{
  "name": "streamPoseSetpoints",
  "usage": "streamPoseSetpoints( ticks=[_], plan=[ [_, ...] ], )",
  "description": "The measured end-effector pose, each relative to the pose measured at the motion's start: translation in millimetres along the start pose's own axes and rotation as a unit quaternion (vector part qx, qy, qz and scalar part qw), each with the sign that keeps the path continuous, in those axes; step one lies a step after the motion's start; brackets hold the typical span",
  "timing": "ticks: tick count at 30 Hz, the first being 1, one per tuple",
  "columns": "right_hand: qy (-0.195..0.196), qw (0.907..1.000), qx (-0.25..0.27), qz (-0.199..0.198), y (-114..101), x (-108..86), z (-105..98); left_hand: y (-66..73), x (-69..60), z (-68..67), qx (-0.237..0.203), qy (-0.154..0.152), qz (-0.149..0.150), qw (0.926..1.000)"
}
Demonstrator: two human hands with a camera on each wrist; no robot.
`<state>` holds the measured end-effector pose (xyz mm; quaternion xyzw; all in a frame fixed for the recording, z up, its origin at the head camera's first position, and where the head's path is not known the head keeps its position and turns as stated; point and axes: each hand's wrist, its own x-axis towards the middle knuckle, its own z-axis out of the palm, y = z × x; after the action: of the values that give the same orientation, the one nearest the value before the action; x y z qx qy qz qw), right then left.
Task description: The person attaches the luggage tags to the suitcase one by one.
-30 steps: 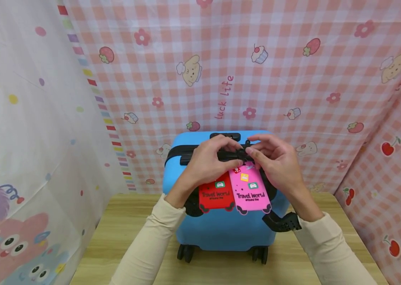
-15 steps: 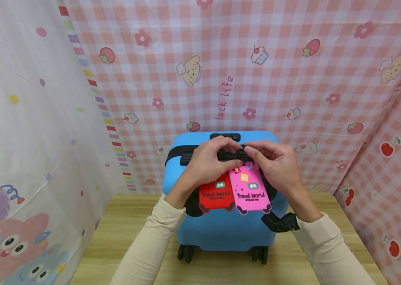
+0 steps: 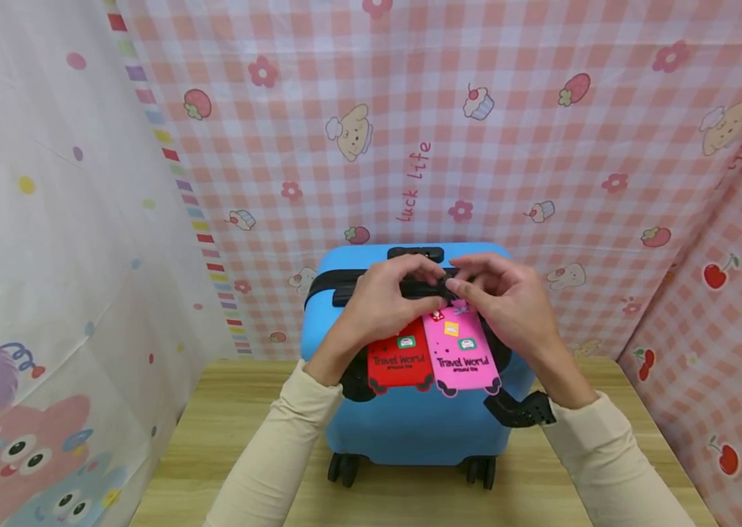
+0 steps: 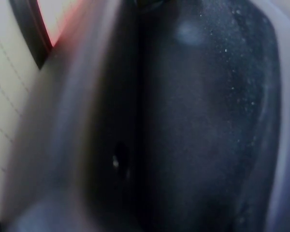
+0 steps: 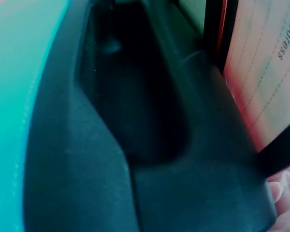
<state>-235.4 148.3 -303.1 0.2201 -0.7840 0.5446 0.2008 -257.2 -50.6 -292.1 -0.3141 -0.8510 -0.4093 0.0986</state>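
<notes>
A blue suitcase [image 3: 424,432] stands upright on its wheels, with a black handle [image 3: 404,288] across its top edge. Two luggage tags hang from that handle: a red one [image 3: 400,362] on the left, a pink one [image 3: 463,355] on the right. Above the pink tag, my left hand [image 3: 384,300] holds its black strap between thumb and fingertips. My right hand [image 3: 509,300] pinches the same small strap from the other side; fingertips hide its fastening. Close up in the right wrist view are the black handle housing [image 5: 198,193] and a tag's printed address card [image 5: 266,63].
The suitcase stands on a wooden tabletop [image 3: 239,424]. Behind it hangs a pink checked curtain [image 3: 509,161], and a white patterned curtain [image 3: 81,241] closes the left side. A black wrist-camera mount [image 3: 519,411] hangs beneath the right wrist.
My right fingers have come down and left, closer to the left fingertips; a black strap end that stuck up between them earlier is out of sight. The left hand and tags hardly moved.
</notes>
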Motion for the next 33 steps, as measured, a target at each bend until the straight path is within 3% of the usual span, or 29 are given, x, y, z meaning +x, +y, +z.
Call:
streamPoseSetpoints(
  ticks=[12, 33],
  plan=[
    [-0.067, 0.9957, 0.006, 0.065, -5.1, 5.0, -5.2, 0.8, -0.9, -3.1, -0.013, -0.007, 0.002, 0.9999],
    [-0.105, 0.9877, 0.001, 0.116, -10.1, 10.7, -9.2, 0.8, 0.2, -1.9, -0.028, -0.007, -0.001, 0.9996]
  ],
)
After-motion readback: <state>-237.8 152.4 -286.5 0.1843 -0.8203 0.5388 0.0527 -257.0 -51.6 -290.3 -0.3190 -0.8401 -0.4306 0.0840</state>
